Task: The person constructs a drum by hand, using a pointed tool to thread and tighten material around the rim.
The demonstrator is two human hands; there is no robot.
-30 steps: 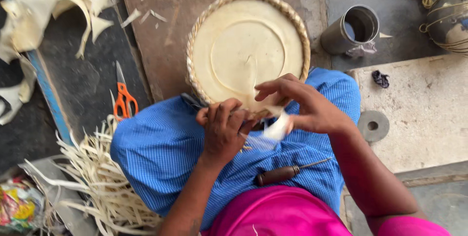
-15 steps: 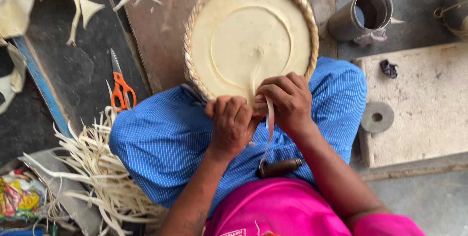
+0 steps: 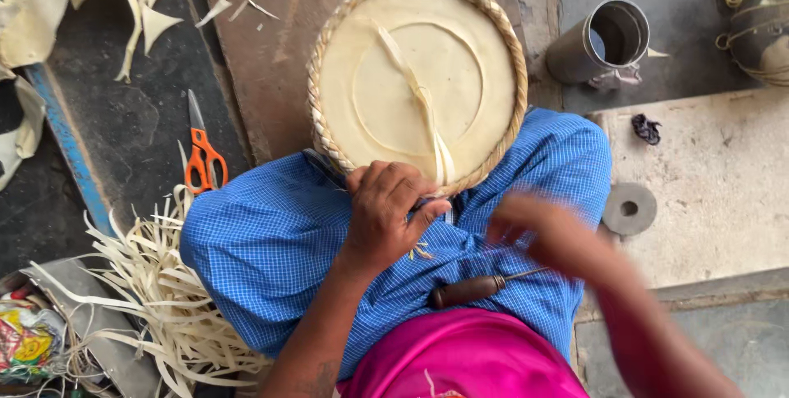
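Floor (image 3: 123,119) dark, patchy. Orange-handled scissors (image 3: 203,154) lay on it. Pale strip pile (image 3: 156,291) below scissors. Metal can (image 3: 604,41) on its side far right of scissors; grey ring (image 3: 629,208) on pale slab (image 3: 723,184) beneath can.

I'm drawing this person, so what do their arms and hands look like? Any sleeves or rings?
Both arms are bare, with no sleeves showing. The left hand wears no ring, glove or bracelet that I can see. The right hand is too blurred to tell about rings. Below the arms are blue checked cloth and bright pink cloth.
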